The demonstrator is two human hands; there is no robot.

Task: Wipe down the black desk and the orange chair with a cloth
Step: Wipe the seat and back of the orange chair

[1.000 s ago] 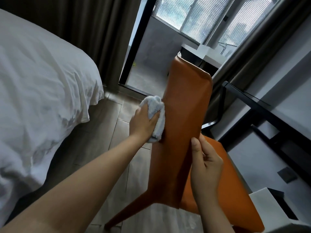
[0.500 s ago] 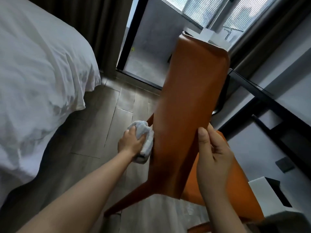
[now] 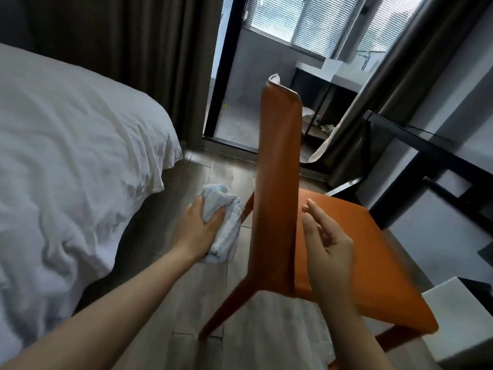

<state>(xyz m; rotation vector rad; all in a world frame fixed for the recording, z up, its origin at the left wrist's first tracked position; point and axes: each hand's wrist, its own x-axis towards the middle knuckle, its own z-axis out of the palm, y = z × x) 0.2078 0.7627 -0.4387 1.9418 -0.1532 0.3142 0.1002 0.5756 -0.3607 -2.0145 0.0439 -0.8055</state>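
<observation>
Wood-plank floor fills the bottom of the view, pale where light falls on it beneath the chair. Nearest the camera, two bare forearms reach forward. The left hand grips a bunched pale-blue cloth, fingers curled round it, low on the chair's left side. The cloth's right edge comes up to the slanting rear strut, but whether it touches cannot be told. The right hand hangs over the seat, just beside the front face of the backrest; its fingers are loosely spread and hold nothing.

Seen almost edge-on, the orange backrest rises tall between the two hands, and the orange seat spreads to the right, blurred at its near corner. A white box sits at the lower right, beside that corner. On the left, a bed with rumpled white sheets runs along the floor. Farther right, the black desk stands against a grey wall, beyond the seat. Brown curtains hang behind the bed, and at the back a window with slatted blinds lets in daylight.
</observation>
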